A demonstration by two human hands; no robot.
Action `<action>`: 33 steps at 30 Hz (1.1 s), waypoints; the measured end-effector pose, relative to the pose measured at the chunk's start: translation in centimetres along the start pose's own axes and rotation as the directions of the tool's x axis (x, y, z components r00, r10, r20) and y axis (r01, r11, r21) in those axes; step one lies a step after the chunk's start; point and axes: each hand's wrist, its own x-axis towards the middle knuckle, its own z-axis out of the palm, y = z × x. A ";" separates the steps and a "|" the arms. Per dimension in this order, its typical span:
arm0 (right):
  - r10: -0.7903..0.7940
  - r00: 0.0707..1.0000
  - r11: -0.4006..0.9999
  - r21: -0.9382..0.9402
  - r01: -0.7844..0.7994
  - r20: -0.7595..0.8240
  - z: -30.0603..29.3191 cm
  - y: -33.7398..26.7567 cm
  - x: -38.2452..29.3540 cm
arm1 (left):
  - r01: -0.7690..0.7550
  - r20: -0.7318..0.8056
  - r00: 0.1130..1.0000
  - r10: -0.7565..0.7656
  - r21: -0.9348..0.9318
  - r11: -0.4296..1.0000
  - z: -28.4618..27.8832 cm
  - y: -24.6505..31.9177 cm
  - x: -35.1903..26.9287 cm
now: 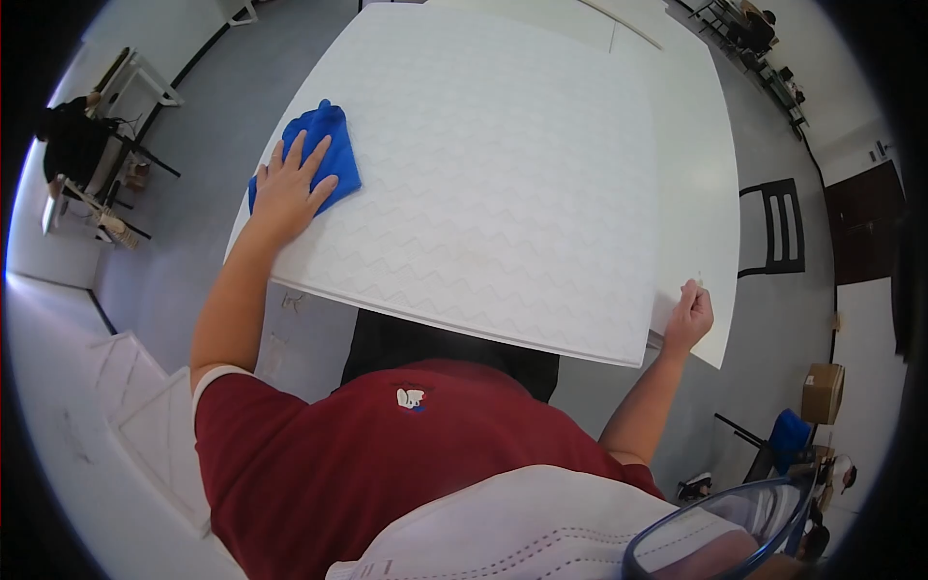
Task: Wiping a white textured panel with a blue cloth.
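Observation:
My left hand (290, 190) lies flat with its fingers spread on a folded blue cloth (337, 156), near the left edge of a large white quilted sheet or pad (493, 181) with a zigzag pattern. This pad covers most of a white table (696, 159). On the right, past the pad's edge, my right hand (689, 315) is curled just above the table's near right corner; whether something small is between its fingers cannot be told. A thin pale rod (620, 23) lies at the far side of the table.
A black chair (783, 226) stands at the table's right. A cardboard box (823, 394) and a blue item (789, 435) are at the lower right. One person (72, 141) sits at the far left, another (757, 30) at the upper right. White panels (156, 428) lean at the lower left.

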 end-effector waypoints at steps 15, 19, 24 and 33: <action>-0.012 1.000 1.000 -0.025 0.012 -0.004 0.0 -0.2 -0.1 | 0.002 -0.018 1.000 -0.001 0.028 1.000 -0.1 0.2 -0.2; -0.012 1.000 1.000 -0.028 0.012 -0.007 0.0 -0.3 -0.1 | -0.014 -0.029 0.999 0.014 0.013 1.000 0.1 0.0 -0.2; -0.004 1.000 0.999 -0.039 0.004 -0.007 0.1 -1.0 -0.2 | -0.046 -0.044 0.998 0.045 -0.010 0.999 0.2 -0.1 -0.2; -0.011 1.000 0.997 -0.075 0.009 -0.024 0.1 -0.8 -0.1 | -0.056 -0.042 0.998 0.054 -0.038 0.998 0.5 0.0 -0.1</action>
